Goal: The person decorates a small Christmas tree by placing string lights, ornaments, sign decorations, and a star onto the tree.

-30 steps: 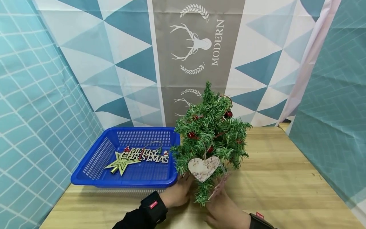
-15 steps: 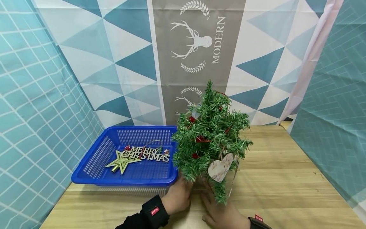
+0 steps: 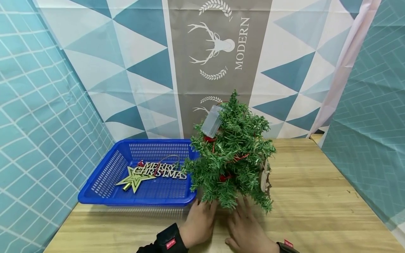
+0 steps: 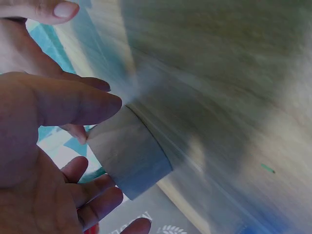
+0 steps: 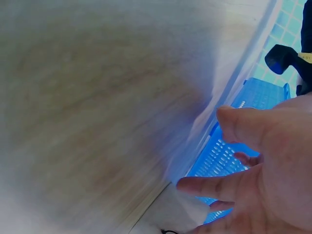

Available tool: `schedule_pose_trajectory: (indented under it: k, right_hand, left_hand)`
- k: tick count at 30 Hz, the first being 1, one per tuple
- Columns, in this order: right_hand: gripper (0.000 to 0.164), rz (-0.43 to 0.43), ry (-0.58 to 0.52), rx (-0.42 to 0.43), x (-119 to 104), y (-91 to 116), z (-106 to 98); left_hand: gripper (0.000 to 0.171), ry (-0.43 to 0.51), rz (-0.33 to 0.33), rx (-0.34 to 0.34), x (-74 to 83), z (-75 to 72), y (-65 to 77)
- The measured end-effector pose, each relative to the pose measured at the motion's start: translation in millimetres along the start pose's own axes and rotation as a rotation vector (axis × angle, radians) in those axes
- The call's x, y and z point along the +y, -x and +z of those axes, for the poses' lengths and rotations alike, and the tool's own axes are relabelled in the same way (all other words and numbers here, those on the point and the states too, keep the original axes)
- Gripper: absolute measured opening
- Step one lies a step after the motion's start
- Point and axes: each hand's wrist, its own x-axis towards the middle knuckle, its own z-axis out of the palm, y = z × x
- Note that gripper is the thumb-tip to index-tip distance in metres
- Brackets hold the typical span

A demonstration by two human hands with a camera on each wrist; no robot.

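A small artificial Christmas tree (image 3: 234, 151) stands on the table between my two hands. A translucent rectangular box (image 3: 211, 121) sits at its upper left, and red ornaments (image 3: 225, 177) show among the branches. The heart ornament (image 3: 264, 175) hangs on the right side, nearly edge-on. My left hand (image 3: 198, 223) reaches under the branches from the left. In the left wrist view, its thumb and fingers lie loosely beside the grey tree base (image 4: 131, 153). My right hand (image 3: 250, 228) reaches in from the right, fingers extended towards the base (image 5: 183, 209).
Left of the tree stands a blue plastic basket (image 3: 136, 201). It holds a gold star topper (image 3: 135, 180) and a "Merry Christmas" sign (image 3: 162, 171). Patterned cloth (image 3: 145, 52) hangs behind and at both sides of the wooden table (image 3: 316, 196).
The tree has turned: the heart ornament has moved from the front to the right side, and the translucent box has come into view at the upper left. My hands stay near the base.
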Motion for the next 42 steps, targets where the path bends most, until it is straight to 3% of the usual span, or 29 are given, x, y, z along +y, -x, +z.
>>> schedule_pose_trajectory:
  k: [3,6,10,14,16,27,32,35,38,40,42]
  right_hand:
    - [0.057,-0.011,-0.035,0.003,2,1,0]
    - [0.051,0.014,-0.087,0.011,4,3,0]
    - [0.048,0.052,-0.117,0.031,6,4,1]
    - [0.056,0.063,-0.083,0.071,9,4,2]
    - [0.057,0.065,-0.077,0.077,10,4,2]
    - [0.047,0.068,-0.101,0.063,19,0,-6]
    - [0.051,0.078,-0.102,0.048,21,-1,-9]
    - [0.05,0.08,-0.118,0.038,22,0,-10]
    - [0.042,0.081,-0.161,0.038,23,5,-10]
    - [0.035,0.074,-0.197,0.043,24,10,-10]
    - [0.031,0.065,-0.235,0.047,26,14,-10]
  left_hand:
    - [0.047,-0.025,0.002,-0.032,3.6,-3.7,0.8]
    - [0.055,-0.053,-0.01,-0.042,7.2,-5.2,1.4]
    - [0.068,-0.028,-0.012,0.04,10.7,-3.0,1.0]
    - [0.067,-0.007,0.019,0.149,13.1,-1.1,-0.1]
    - [0.066,-0.002,0.033,0.167,14.0,-1.4,-0.2]
    - [0.069,-0.022,0.036,0.093,17.2,-7.3,-2.6]
    - [0.064,-0.066,0.038,0.114,18.0,-7.1,-5.1]
    - [0.058,-0.047,0.042,0.11,18.9,-8.2,-5.9]
    - [0.046,0.071,0.055,-0.017,21.2,-18.5,-3.6]
    - [0.034,0.223,0.106,-0.149,19.5,-32.5,0.8]
    - [0.019,0.406,0.136,-0.331,14.8,-55.8,7.4]
